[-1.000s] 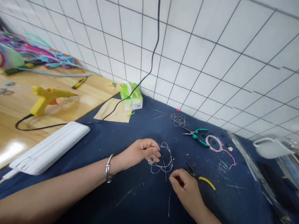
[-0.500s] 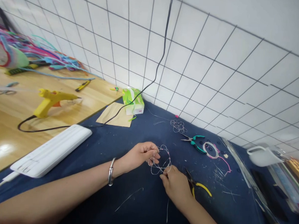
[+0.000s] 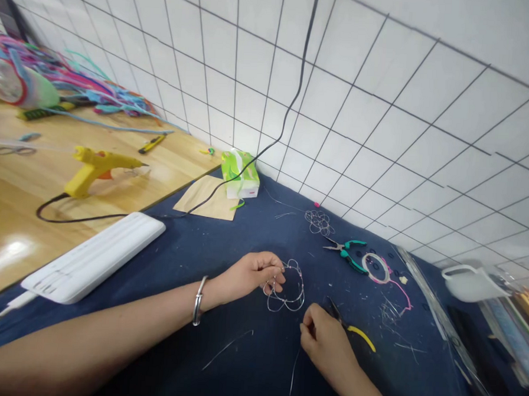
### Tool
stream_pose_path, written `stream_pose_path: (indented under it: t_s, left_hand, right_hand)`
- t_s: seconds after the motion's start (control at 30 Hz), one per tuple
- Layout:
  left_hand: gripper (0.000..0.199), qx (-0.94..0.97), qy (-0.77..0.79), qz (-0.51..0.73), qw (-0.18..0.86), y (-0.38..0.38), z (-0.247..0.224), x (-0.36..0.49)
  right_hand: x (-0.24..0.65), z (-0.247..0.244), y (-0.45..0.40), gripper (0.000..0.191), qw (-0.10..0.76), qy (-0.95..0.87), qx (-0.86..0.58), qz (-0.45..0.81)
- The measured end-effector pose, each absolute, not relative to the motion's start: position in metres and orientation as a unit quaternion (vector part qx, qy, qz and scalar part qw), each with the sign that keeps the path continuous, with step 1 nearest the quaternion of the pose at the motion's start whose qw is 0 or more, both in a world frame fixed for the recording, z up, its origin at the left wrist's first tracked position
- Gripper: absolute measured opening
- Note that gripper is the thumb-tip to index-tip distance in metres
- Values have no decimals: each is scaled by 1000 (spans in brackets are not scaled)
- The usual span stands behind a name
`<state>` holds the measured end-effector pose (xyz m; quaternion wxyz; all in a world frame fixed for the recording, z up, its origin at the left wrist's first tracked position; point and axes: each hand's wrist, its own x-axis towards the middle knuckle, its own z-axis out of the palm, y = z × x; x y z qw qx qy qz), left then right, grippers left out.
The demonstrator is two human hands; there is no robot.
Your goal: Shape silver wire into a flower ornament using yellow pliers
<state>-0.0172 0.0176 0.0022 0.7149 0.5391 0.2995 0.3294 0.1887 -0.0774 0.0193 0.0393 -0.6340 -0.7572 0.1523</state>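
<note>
Wire ring [image 3: 303,283], left edge clamped in left fingers [image 3: 274,274]; right fingers [image 3: 307,332] curled together, open cloth [image 3: 284,335] between.

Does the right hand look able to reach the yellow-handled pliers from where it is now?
Probably yes: the right hand is close beside the yellow-handled pliers, hiding part of them, and nothing visible stands between.

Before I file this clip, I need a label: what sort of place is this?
Likely a craft workspace, judging by the glue gun, teal pliers and wire loops in the left hand.
</note>
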Motion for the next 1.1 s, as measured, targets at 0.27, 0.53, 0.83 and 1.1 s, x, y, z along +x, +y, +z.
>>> stream_pose_path:
  t_s: [0.27,0.53,0.83,1.1]
  left_hand:
    - [19,537,310,296,726,13,-2,-11]
    - [16,535,317,263,737,10,-5,-6]
    - [16,562,354,238,709,3,-2,4]
    - [16,620,346,211,672,-10,3,15]
  right_hand:
    - [205,6,-86,29,121,-717,-644,238]
    - [210,-1,-81,16,274,-666,-650,242]
    - [195,11,-90,15,355,-702,-568,243]
    - [196,6,-91,20,279,-749,-558,222]
